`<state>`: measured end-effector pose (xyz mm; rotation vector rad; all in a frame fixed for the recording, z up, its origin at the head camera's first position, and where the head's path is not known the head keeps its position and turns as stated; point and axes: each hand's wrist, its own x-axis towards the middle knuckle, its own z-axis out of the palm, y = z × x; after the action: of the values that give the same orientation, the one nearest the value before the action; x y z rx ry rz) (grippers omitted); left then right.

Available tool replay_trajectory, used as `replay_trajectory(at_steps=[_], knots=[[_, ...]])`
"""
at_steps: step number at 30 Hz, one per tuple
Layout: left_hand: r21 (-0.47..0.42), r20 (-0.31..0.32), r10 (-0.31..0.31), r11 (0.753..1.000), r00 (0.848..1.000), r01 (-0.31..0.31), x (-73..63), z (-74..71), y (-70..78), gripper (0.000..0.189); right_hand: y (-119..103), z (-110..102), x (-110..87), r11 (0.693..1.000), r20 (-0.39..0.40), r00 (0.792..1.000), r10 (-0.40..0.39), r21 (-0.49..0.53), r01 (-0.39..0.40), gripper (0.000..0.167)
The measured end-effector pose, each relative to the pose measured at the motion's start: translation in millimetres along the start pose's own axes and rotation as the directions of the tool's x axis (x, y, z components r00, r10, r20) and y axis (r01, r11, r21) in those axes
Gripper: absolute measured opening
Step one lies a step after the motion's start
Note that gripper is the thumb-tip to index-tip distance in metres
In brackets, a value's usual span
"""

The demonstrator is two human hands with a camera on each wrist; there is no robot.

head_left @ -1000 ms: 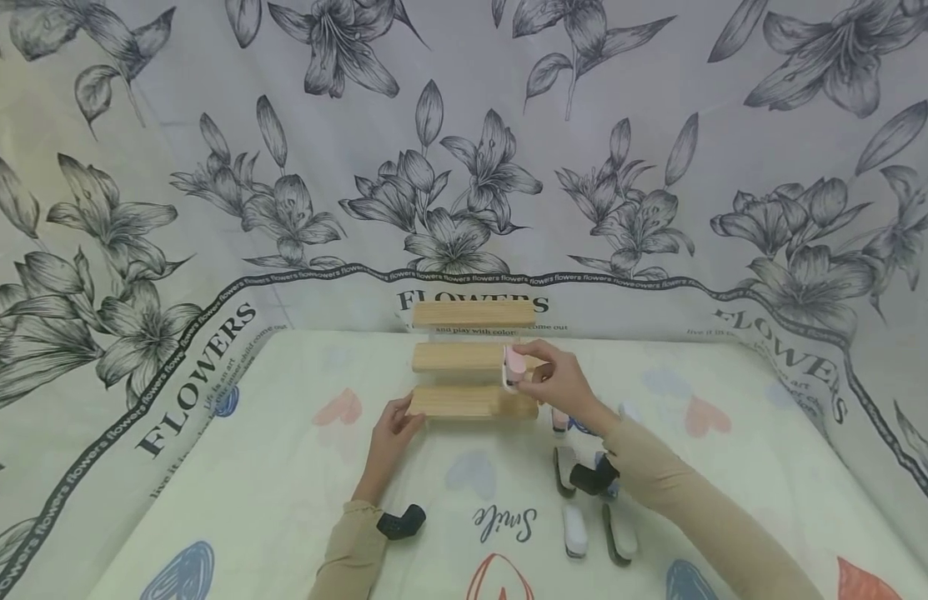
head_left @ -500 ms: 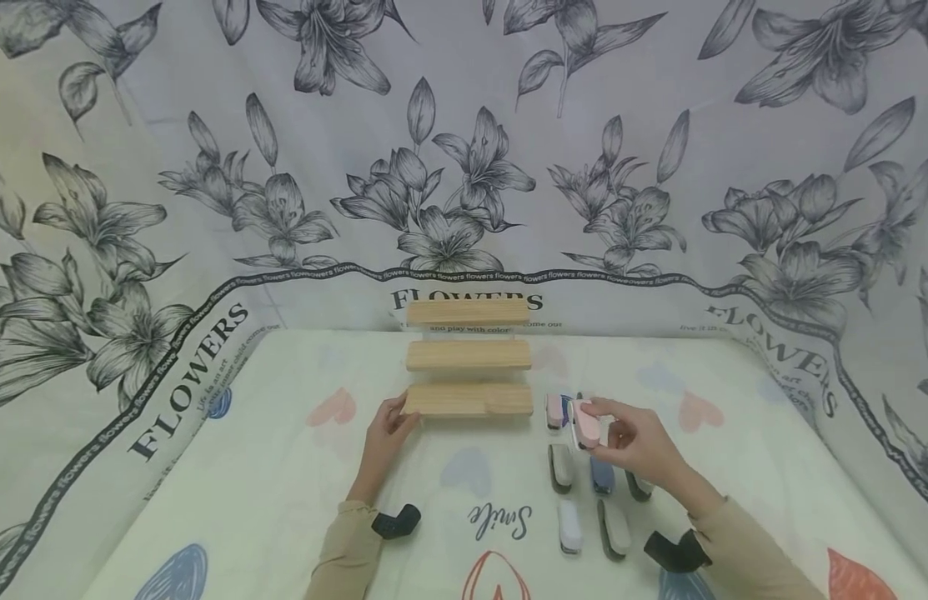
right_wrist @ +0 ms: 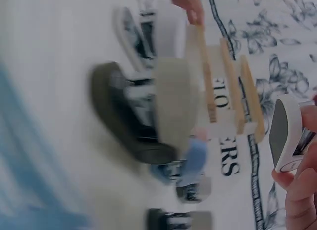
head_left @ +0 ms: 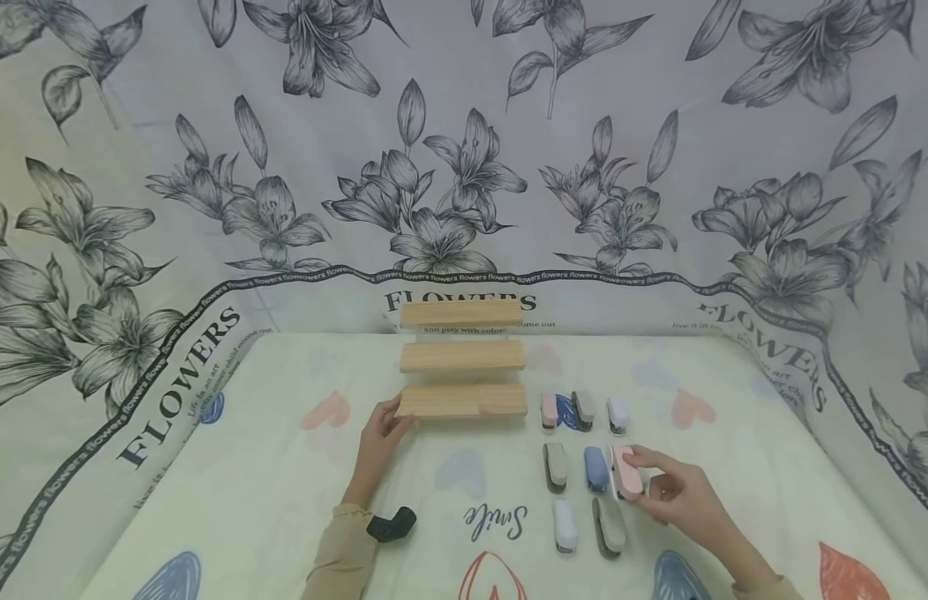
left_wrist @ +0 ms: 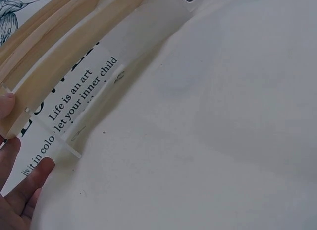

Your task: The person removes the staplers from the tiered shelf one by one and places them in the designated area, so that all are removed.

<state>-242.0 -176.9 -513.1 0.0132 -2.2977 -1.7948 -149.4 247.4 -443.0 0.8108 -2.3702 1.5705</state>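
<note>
My right hand (head_left: 684, 504) pinches a pink stapler (head_left: 626, 473) at the right of the group of staplers, beside a blue stapler (head_left: 595, 469). In the right wrist view the held stapler's grey base (right_wrist: 281, 133) faces the camera; whether it touches the cloth I cannot tell. My left hand (head_left: 378, 433) grips the left end of a three-tier wooden stand (head_left: 464, 400). The left wrist view has the thumb (left_wrist: 6, 105) against the lowest board (left_wrist: 54, 84) and fingers below it.
Around the held one lie another pink stapler (head_left: 549, 412), a grey one (head_left: 582, 410), a pale lavender one (head_left: 617, 416), a white one (head_left: 564, 525) and two beige ones, upper (head_left: 555, 467) and lower (head_left: 609, 527). A flower-printed curtain (head_left: 464, 208) hangs behind the stand.
My right hand has carried the pink stapler from in front of the stand's lower boards rightward and toward me, to the staplers. My left hand has kept its hold on the stand.
</note>
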Motion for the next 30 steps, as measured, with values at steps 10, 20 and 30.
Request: replay_trajectory(at_steps=[10, 20, 30], knots=[[0.001, 0.028, -0.011, 1.000, 1.000, 0.011, 0.2, 2.6, -0.2, 0.050, 16, -5, -49.6, 0.975, 0.102, 0.987, 0.121, 0.173, -0.138, 0.050], [-0.003, 0.057, -0.017, 1.000, 0.998, 0.017, -13.5, -4.3, 32.9, 0.044, 25, -8, -71.7, 0.856, 0.168, 0.881, 0.443, 0.211, -0.471, 0.043], [0.001, -0.023, -0.036, 0.999, 0.999, 0.036, -8.5, -21.8, 1.5, 0.052, 34, 4, -68.4, 0.799, 0.143, 0.808, 0.572, 0.124, -0.588, 0.041]])
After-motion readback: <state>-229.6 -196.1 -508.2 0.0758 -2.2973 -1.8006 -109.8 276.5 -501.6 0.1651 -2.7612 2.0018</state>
